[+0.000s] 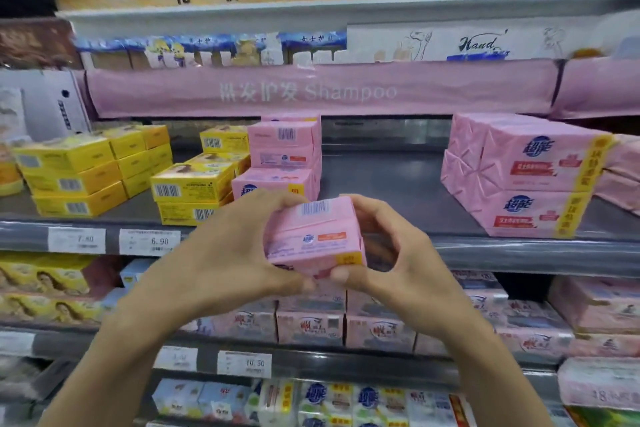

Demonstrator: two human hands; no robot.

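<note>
Left hand (235, 253) and right hand (391, 253) both curl round a pink paper-wrapped rectangular soap pack (313, 236). Each hand's fingers hook over a top corner, and the thumbs meet beneath the lower edge. The pack is in mid-air at the centre of the frame, in front of the grey metal shelf (381, 184) and touching nothing else.

I judge the pack to be a firm, dense block, fairly heavy for its size. The smooth wrapper could slide or crease under a tight pinch. Holding the two short ends, with a thumb supporting it from below as now, looks the safest grip.

The printed logo face points toward the camera, and the barcode face points up and away. The long axis seems to run left to right, with the right end tilted slightly lower.

A stack of matching pink packs (284, 156) stands just behind, upper left of the hands, with yellow cardboard boxes (194, 191) beside it.
</note>
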